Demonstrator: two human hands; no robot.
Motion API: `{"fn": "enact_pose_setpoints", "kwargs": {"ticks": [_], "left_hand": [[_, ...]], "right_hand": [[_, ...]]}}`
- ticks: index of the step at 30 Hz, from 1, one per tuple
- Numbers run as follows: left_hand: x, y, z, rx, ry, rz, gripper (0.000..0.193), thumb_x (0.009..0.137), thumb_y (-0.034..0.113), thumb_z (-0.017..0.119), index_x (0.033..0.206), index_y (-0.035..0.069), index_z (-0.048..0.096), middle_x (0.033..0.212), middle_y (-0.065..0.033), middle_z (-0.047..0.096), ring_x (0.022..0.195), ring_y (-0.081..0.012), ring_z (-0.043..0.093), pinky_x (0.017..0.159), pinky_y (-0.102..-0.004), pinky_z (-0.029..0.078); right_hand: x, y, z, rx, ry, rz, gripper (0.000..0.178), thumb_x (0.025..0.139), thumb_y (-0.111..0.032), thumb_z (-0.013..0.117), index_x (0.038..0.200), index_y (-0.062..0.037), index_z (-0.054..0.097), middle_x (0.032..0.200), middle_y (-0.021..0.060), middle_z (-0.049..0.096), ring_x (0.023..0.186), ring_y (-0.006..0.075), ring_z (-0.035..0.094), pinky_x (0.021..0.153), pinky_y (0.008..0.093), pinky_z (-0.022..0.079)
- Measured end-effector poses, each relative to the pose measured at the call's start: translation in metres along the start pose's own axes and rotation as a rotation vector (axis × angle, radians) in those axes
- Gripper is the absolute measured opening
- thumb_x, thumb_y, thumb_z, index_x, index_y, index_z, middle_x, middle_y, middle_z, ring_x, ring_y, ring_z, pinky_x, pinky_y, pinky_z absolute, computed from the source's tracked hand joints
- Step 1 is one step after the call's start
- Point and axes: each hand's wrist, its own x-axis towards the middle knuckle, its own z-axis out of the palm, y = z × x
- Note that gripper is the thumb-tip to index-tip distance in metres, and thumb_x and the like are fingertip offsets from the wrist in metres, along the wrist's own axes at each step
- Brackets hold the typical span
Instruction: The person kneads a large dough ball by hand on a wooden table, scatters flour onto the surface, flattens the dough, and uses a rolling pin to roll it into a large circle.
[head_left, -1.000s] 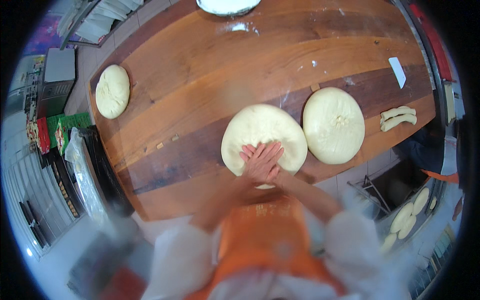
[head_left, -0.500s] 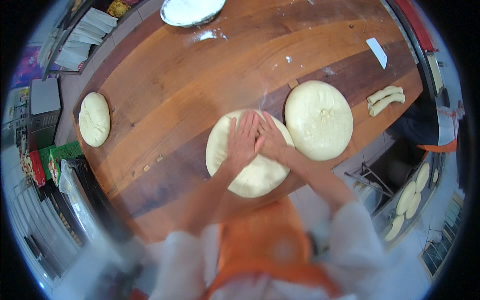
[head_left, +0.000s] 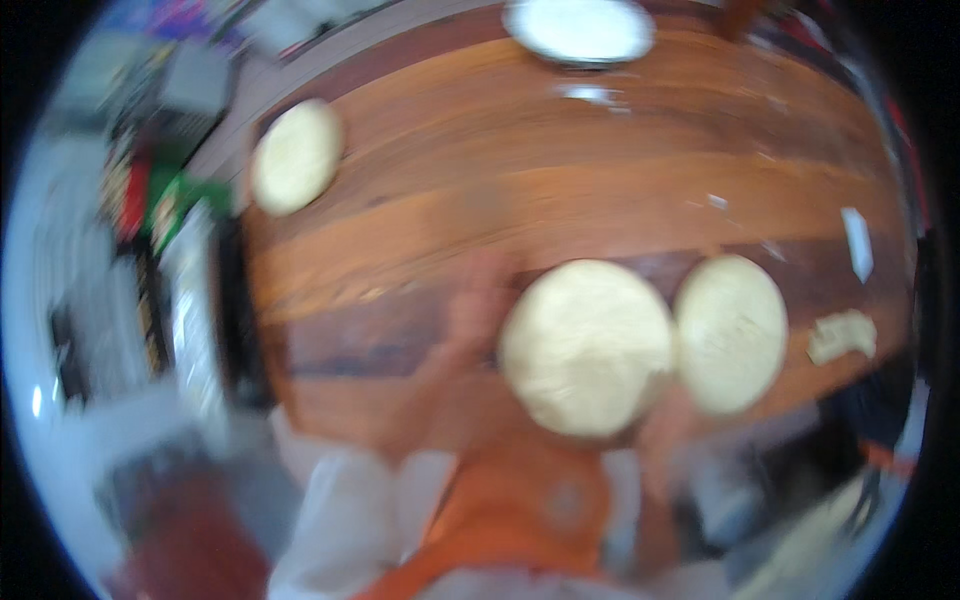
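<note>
Though the whole view is smeared by motion, a large round of pale dough (head_left: pixel 586 347) shows plainly on the wooden worktop (head_left: pixel 520 190), lying at the near edge just in front of the person. The left hand (head_left: pixel 478 310) sits at the round's nine o'clock side, at or just beside its rim; its grip is too blurred to tell wide from narrow. The right hand (head_left: pixel 668 432) is a blur at about five o'clock of the same round, near the worktop's edge, and its grip cannot be told either. A second flattened round (head_left: pixel 732 333) lies at three o'clock of the first, their rims touching or nearly so. Farther out at three o'clock rests a small dough scrap (head_left: pixel 841 335). A smaller dough round (head_left: pixel 296 157) lies well apart at ten o'clock, and a white plate (head_left: pixel 580 28) sits at twelve o'clock on the far edge.
</note>
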Motion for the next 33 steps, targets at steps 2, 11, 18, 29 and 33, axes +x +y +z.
{"fn": "enact_pose_setpoints", "kwargs": {"ticks": [2, 11, 18, 29, 33], "left_hand": [[0.017, -0.074, -0.010, 0.325, 0.208, -0.051, 0.030, 0.077, 0.009, 0.053, 0.105, 0.005, 0.046, 0.103, -0.0180, 0.042, 0.098, -0.0345, 0.039, 0.084, -0.0454, 0.031], [0.034, -0.040, 0.046, 0.664, 0.029, 0.260, 0.061, 0.090, 0.028, 0.045, 0.138, -0.002, 0.023, 0.145, -0.0201, 0.019, 0.135, -0.0340, 0.016, 0.111, -0.0437, 0.011], [-0.020, 0.039, 0.034, -0.813, -0.587, -0.179, 0.073, 0.091, 0.054, 0.010, 0.142, 0.001, 0.011, 0.149, -0.0125, 0.010, 0.137, -0.0224, 0.004, 0.111, -0.0376, -0.001], [0.020, -0.021, 0.040, 0.431, -0.081, 0.363, 0.058, 0.087, 0.034, 0.042, 0.137, 0.006, 0.033, 0.143, -0.0154, 0.027, 0.135, -0.0282, 0.021, 0.109, -0.0488, 0.012], [-0.017, -0.023, 0.033, -0.050, -0.245, 0.213, 0.063, 0.090, 0.043, 0.039, 0.140, 0.006, 0.026, 0.147, -0.0134, 0.018, 0.137, -0.0272, 0.014, 0.110, -0.0460, 0.008]], "right_hand": [[-0.016, 0.020, 0.015, 0.052, 0.145, 0.118, 0.040, 0.082, -0.002, 0.047, 0.121, 0.0041, 0.043, 0.120, 0.0226, 0.046, 0.113, 0.0380, 0.042, 0.098, 0.0455, 0.031], [-0.018, 0.020, 0.100, -0.553, 0.081, 0.502, 0.059, 0.083, -0.018, 0.052, 0.132, 0.0051, 0.029, 0.138, 0.0216, 0.030, 0.129, 0.0370, 0.027, 0.107, 0.0517, 0.016], [-0.003, -0.027, 0.105, 0.606, 0.322, 0.683, 0.060, 0.091, -0.025, 0.046, 0.138, 0.0019, 0.019, 0.144, 0.0149, 0.022, 0.133, 0.0294, 0.022, 0.107, 0.0459, 0.020], [0.038, -0.013, 0.087, 1.423, 0.473, 0.720, 0.040, 0.092, -0.008, 0.041, 0.131, -0.0015, 0.034, 0.132, 0.0116, 0.041, 0.119, 0.0246, 0.041, 0.101, 0.0376, 0.032], [0.130, 0.053, 0.111, 1.044, 0.409, 0.573, 0.039, 0.092, -0.010, 0.041, 0.130, -0.0017, 0.035, 0.130, 0.0113, 0.042, 0.118, 0.0241, 0.042, 0.100, 0.0375, 0.033]]}}
